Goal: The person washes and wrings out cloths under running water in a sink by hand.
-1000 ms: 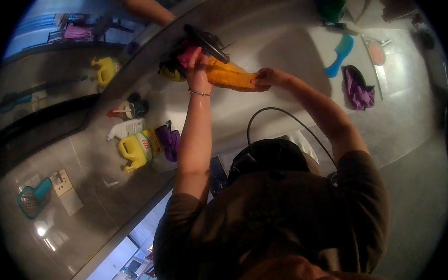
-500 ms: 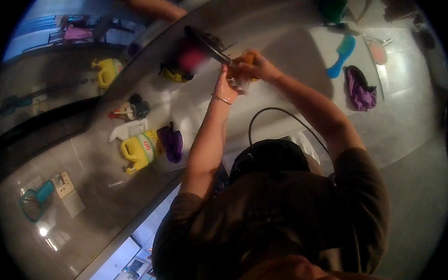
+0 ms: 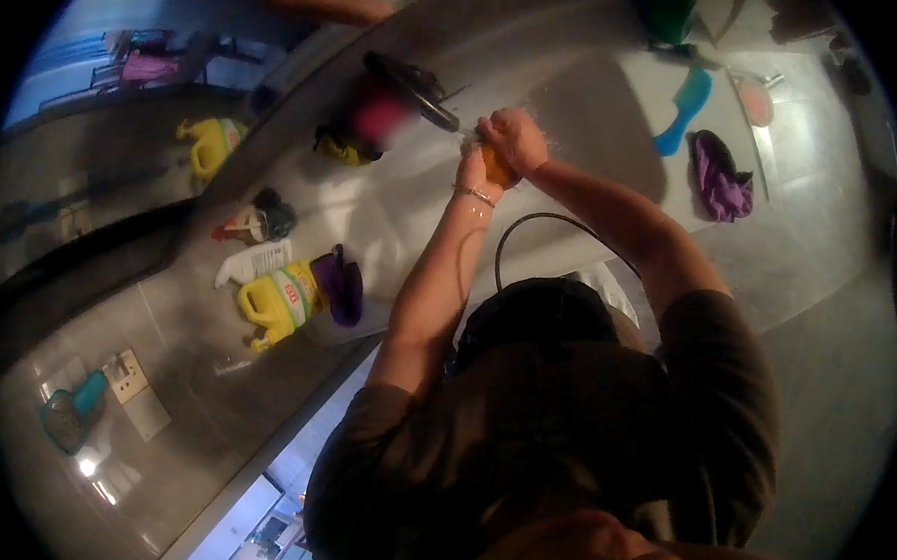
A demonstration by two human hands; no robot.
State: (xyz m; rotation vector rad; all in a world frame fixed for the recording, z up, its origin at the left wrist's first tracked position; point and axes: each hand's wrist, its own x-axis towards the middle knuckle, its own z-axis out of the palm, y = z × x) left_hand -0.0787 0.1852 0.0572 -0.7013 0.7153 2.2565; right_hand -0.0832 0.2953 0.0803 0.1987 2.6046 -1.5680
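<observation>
Both hands meet in front of the end of a dark curved faucet, over a pale basin. My left hand, wet and with a band at the wrist, is closed around the lower left side of an orange-yellow thing. From the upper right, my right hand wraps over the same thing with bent fingers. Its kind is mostly hidden by the hands. Water splashes around the fingers.
On the left ledge lie a yellow jug, a white bottle and a purple cloth. Rightward are a blue comb-like tool and another purple cloth. A black hose curves before my body.
My hands have shifted slightly right and closed together around the orange-yellow thing. My right hand was blurred over my upturned left palm earlier; more splashing shows now.
</observation>
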